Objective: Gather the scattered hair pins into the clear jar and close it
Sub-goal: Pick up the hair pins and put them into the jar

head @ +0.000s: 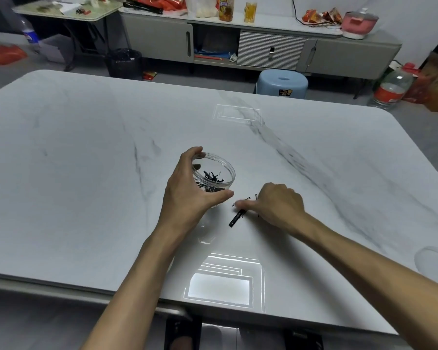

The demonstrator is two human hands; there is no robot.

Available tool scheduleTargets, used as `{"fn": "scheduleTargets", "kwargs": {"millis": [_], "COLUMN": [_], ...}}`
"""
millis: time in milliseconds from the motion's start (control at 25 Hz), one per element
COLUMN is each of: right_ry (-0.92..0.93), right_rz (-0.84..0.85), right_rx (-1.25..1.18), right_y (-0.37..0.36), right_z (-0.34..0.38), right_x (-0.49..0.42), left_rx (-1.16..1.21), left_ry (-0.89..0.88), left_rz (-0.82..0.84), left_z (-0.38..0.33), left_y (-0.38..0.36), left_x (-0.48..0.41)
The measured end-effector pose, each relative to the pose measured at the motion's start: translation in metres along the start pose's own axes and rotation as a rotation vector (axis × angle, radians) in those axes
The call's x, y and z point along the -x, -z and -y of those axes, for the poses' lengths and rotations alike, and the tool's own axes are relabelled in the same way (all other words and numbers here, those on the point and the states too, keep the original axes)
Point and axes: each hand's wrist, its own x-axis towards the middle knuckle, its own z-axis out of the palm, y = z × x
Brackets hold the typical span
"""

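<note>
Clear jar [214, 173]: clasped at the wall by left hand [187, 188]. Hair pins [236, 219]: laid diagonally just right of the jar, beneath the curled right hand [276, 202]; whether they are pinched cannot be told.

One clear jar [228, 173], holding a tangle of black hair pins [213, 176] too knotted to count. On the one marble table [86, 173]: one flat black clip [237, 218] and at least two thin wire pins [246, 199], others possibly hidden. Two hands: left hand [187, 188], right hand [278, 203]. Beyond: one blue stool [281, 83], one black bin [124, 63], one glass mug [250, 11], one pink pot [359, 22].
</note>
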Motion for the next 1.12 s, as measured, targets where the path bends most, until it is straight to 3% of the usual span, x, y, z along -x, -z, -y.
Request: {"fn": "scheduleTargets", "kwargs": {"millis": [280,520,640,800,880,960,1120], "right_ry": [0.024,0.2,0.28,0.18,0.263,0.465,0.807], "right_rz": [0.117,0.032,-0.005,0.003,0.009,0.13,0.122], "right_rx": [-0.061,0.272,0.312,-0.187,-0.467,-0.588,-0.052], "right_y": [0.009,0.005,0.002,0.031,0.061,0.091,0.108], "right_z": [-0.005,-0.008,-0.013,-0.014,-0.003,0.017,0.066], "right_x": [-0.007,0.003,0.005,-0.009,-0.009,-0.005,0.001], "left_rx": [0.006,0.005,0.005,0.0,-0.004,-0.015,-0.008], "left_ry": [0.0,0.003,0.005,0.005,0.003,-0.002,-0.004], "left_rz": [-0.001,0.001,-0.001,0.002,0.005,0.011,0.04], "left_z": [-0.001,-0.001,-0.001,0.0,0.0,0.0,0.0], "left_y": [0.0,0.001,0.001,0.0,0.0,-0.002,-0.005], "left_x": [0.0,0.0,0.0,-0.001,-0.001,-0.001,-0.001]}}
